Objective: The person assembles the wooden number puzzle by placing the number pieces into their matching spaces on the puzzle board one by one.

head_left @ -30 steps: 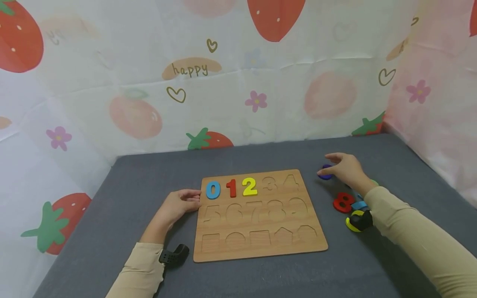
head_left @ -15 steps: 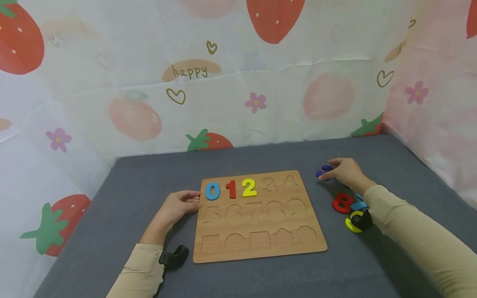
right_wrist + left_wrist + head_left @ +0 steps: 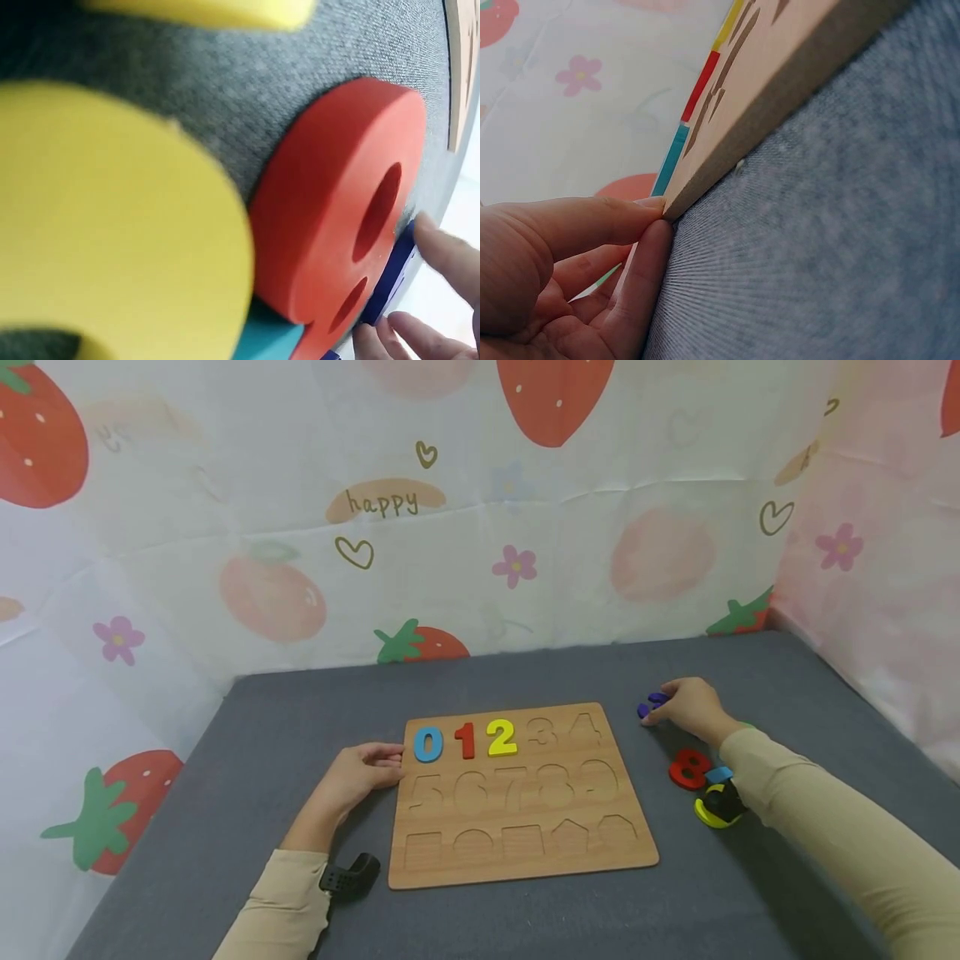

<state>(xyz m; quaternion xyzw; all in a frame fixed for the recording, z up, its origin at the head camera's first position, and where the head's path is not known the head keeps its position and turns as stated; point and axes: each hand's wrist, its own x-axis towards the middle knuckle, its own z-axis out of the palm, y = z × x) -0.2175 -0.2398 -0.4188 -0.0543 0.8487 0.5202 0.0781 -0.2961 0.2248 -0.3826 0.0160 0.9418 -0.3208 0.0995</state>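
A wooden number puzzle board lies flat on the table; a blue 0, a red 1 and a yellow 2 sit in its top row. My left hand pinches the board's left edge, with the thumb against the corner in the left wrist view. Right of the board, my right hand holds a purple puzzle piece between thumb and fingers, low at the table. The fingers partly cover its shape. In the right wrist view the purple piece shows beyond a red 8.
Near my right wrist lie the red 8, a blue piece and a yellow piece, partly hidden by the wrist camera. Patterned cloth rises behind the grey table.
My right hand has shifted slightly right and nearer, and its fingers have drawn closer together at the purple piece, more of which shows. The left hand and board stay in place.
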